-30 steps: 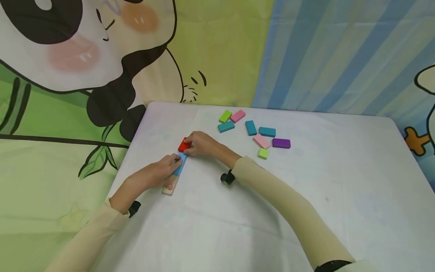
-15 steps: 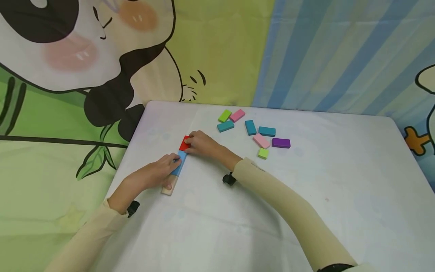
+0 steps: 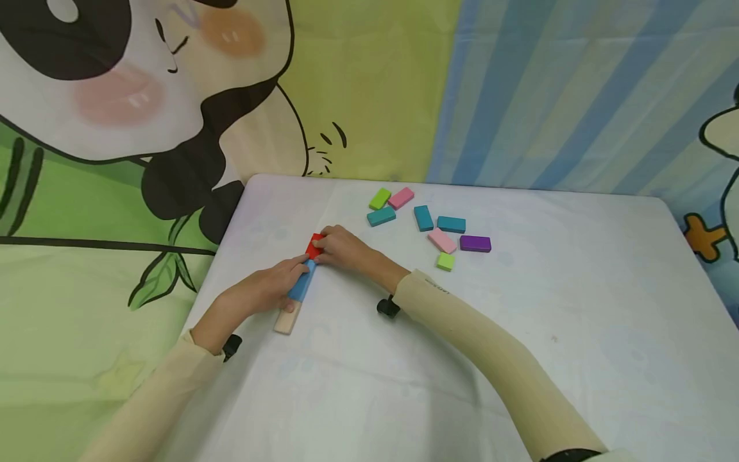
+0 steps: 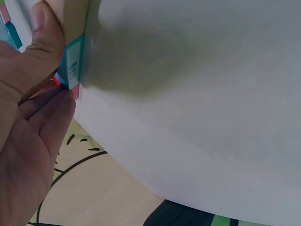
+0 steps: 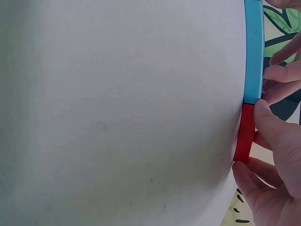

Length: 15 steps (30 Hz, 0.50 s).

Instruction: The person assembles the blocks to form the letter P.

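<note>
A narrow row of blocks lies toward the left side of the table: a plain wooden block (image 3: 285, 322) nearest me, a light-blue block (image 3: 301, 287) in the middle, a red block (image 3: 312, 249) at the far end. My right hand (image 3: 348, 249) pinches the red block between thumb and fingertips, as the right wrist view shows, with its end against the light-blue block. Along the row's left side my left hand (image 3: 267, 289) rests with fairly straight fingers at the light-blue block, its index fingertip near the joint with the red one. Its thumb touches the row near the wooden block.
Beyond my right hand, loose blocks lie scattered: teal (image 3: 381, 217), pink (image 3: 401, 197) and lime ones (image 3: 379, 198), plus a purple block (image 3: 475, 244). The white table (image 3: 519, 359) ends at a cartoon-printed cloth behind and to the left.
The red block, slightly askew one second ago, now lines up with the light-blue one in my right hand. My left hand's index finger has stretched forward toward their joint; its thumb has shifted up the row.
</note>
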Motion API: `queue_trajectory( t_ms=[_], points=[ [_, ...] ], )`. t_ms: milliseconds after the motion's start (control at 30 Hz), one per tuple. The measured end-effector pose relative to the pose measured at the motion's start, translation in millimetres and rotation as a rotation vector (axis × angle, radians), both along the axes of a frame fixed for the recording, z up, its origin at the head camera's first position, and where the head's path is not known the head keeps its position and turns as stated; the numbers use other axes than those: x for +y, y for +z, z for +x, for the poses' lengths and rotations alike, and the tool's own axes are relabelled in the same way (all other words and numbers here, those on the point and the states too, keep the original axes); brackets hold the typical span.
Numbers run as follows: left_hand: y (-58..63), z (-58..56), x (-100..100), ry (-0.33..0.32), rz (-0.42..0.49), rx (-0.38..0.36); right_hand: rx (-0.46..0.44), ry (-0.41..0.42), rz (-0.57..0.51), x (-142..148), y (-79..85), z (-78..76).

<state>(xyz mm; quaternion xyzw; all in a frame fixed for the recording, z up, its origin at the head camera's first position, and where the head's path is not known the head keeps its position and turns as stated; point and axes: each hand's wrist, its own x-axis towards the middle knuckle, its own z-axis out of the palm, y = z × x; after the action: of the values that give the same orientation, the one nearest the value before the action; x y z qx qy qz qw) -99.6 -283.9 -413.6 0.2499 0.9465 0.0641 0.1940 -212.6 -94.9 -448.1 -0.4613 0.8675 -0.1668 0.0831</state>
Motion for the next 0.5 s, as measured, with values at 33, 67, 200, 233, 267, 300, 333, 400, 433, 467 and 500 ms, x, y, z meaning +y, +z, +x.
queue_trajectory(
  t_ms=[33, 67, 200, 233, 267, 300, 333, 400, 433, 467, 500],
  points=[
    [0.5, -1.1, 0.1, 0.01, -0.007, -0.023, 0.002, 0.005, -0.001, 0.0, -0.4, 0.0],
    [1.2, -1.8, 0.7, 0.013, -0.017, -0.038, 0.002, 0.007, -0.002, 0.1, -0.5, 0.1],
    [3.4, -5.9, 3.9, -0.019, -0.065, -0.021, 0.011, -0.006, -0.005, 1.4, 0.2, 1.6],
    [3.9, -7.0, 4.4, -0.033, -0.076, -0.003, 0.019, -0.01, -0.003, 1.6, -0.3, 2.0],
    [4.4, -8.2, 5.1, -0.048, -0.086, 0.014, 0.025, -0.011, -0.002, 1.8, -0.7, 2.5],
    [4.9, -9.6, 5.5, -0.059, -0.094, 0.024, 0.029, -0.011, 0.001, 1.9, -1.4, 3.0],
    [5.4, -10.6, 5.5, -0.071, -0.101, 0.032, 0.027, -0.011, 0.002, 1.7, -2.1, 3.5],
    [5.8, -12.6, 6.1, -0.079, -0.118, 0.032, 0.029, -0.008, 0.006, 1.1, -3.9, 3.9],
    [5.8, -13.9, 6.8, -0.076, -0.125, 0.019, 0.021, -0.008, 0.009, 1.2, -3.6, 4.1],
    [6.0, -15.3, 7.8, -0.068, -0.133, 0.001, 0.01, -0.009, 0.016, 1.6, -3.0, 4.0],
    [5.8, -16.9, 8.9, -0.057, -0.143, -0.02, -0.007, -0.014, 0.021, 2.8, -1.7, 3.5]
  ],
)
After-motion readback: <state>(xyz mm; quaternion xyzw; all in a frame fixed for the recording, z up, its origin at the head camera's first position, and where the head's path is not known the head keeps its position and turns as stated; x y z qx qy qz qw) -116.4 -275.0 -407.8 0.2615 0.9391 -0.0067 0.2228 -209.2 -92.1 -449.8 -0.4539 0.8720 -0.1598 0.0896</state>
